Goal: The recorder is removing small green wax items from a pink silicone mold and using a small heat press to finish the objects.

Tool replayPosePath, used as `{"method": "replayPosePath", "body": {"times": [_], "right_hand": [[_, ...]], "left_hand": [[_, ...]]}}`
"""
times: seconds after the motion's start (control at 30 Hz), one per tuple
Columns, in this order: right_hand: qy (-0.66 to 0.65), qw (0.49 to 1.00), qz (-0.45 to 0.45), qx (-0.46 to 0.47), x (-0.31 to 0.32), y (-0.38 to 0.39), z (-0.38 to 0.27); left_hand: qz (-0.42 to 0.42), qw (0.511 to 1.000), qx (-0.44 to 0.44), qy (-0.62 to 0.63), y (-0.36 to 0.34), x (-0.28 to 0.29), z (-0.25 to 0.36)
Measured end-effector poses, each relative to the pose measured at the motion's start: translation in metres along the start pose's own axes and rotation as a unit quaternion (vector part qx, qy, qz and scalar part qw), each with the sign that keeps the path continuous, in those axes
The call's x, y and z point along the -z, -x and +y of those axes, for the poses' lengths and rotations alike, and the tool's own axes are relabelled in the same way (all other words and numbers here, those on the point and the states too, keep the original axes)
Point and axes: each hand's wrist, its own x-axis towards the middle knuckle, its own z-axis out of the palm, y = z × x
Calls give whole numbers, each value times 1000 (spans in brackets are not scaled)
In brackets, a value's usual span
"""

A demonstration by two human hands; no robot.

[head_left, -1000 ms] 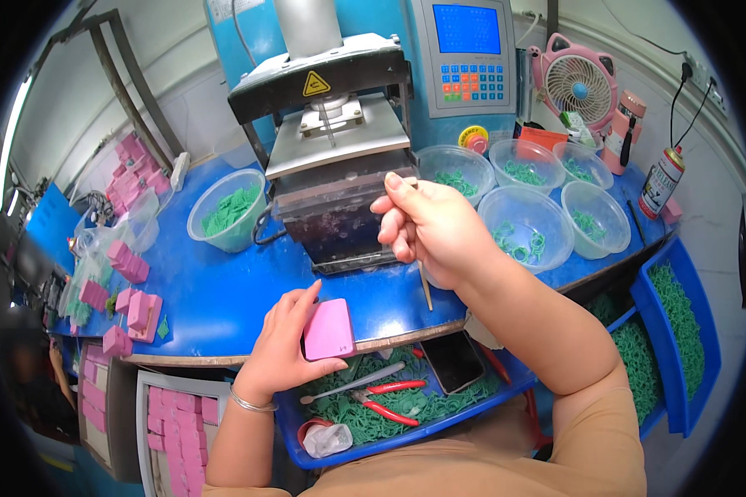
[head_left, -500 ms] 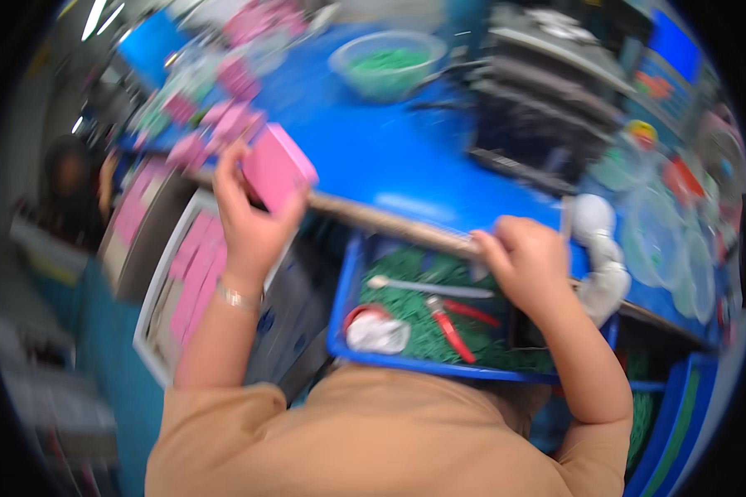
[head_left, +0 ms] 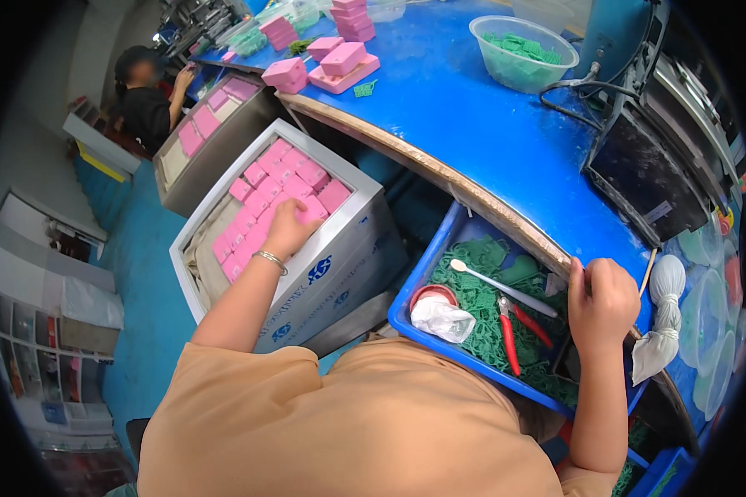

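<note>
My left hand (head_left: 287,230) reaches down into a white-rimmed box (head_left: 358,176). Rows of pink blocks (head_left: 267,184) fill much of it. Its thumb and fingers are closed about one pink block (head_left: 312,209) near the box's right side; the hand partly hides how firm the hold is. My right hand (head_left: 603,305) is curled at the wooden edge (head_left: 506,214) of the blue table, thumb against it. Below that edge is a blue tray (head_left: 399,308) with green scraps (head_left: 477,319), red-handled nippers (head_left: 510,335) and a pale brush (head_left: 506,288).
More pink blocks (head_left: 344,60) are stacked at the table's far left. A clear bowl (head_left: 522,76) of green pieces stands farther back, with a dark machine (head_left: 663,157) to the right. A white wrapped bundle (head_left: 666,319) lies near my right hand. Another person (head_left: 145,99) sits far left.
My left hand has gone from above the table edge, holding up a pink block, down into the box of blocks. My view has swung left. My right hand stays at the table edge.
</note>
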Motion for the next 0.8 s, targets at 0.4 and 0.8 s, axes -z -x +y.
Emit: {"method": "replayPosePath", "body": {"times": [0.4, 0.8], "right_hand": [[-9, 1000, 5, 1, -2, -1, 0], [-24, 1000, 18, 2, -1, -2, 1]], "left_hand": [[-34, 991, -96, 81, 10, -17, -28], [-320, 819, -188, -437, 1, 41, -22]]}}
